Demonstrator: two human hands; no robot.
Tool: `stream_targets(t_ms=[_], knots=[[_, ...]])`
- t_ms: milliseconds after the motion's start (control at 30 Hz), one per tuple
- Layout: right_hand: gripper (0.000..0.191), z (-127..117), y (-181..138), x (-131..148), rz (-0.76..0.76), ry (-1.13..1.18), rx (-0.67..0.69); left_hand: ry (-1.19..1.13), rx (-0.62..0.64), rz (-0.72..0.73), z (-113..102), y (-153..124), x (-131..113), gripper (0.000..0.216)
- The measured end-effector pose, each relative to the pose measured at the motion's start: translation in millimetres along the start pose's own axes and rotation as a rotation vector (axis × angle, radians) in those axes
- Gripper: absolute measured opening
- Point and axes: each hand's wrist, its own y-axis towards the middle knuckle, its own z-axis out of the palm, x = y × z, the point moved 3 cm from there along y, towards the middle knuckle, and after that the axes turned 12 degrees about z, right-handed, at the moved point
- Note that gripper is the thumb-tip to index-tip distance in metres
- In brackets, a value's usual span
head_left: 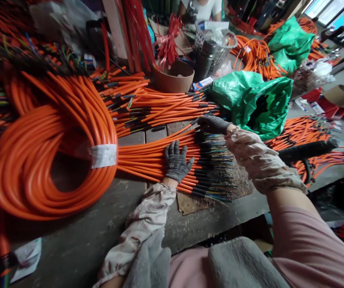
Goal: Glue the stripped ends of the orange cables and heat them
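Orange cables (138,154) with black sleeves and thin coloured wire ends (219,160) fan out across the workbench. My left hand (177,162), in a grey glove, lies on top of them with its fingers spread. At the far edge of the fan, my gloved right hand (213,124) has its fingers bent round the black-sleeved end of one orange cable (188,128); its fingertips are partly hidden. A white label (104,156) wraps the coiled part of the bundle (24,172) at the left.
Another row of orange cables (160,106) lies behind. A green plastic bag (249,100) sits beyond my right hand, near a cardboard ring (174,76) and a white basket (216,40). A black bar (308,151) juts in from the right. Across the bench is another person (203,10).
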Motion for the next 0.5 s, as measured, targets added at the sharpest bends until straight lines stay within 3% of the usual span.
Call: stream_targets(t_ms=[500], knots=[[0.024, 5.8, -1.2, 5.7, -0.064, -0.234, 0.011, -0.002, -0.007, -0.004, 1.4, 0.3, 1.5, 0.062]])
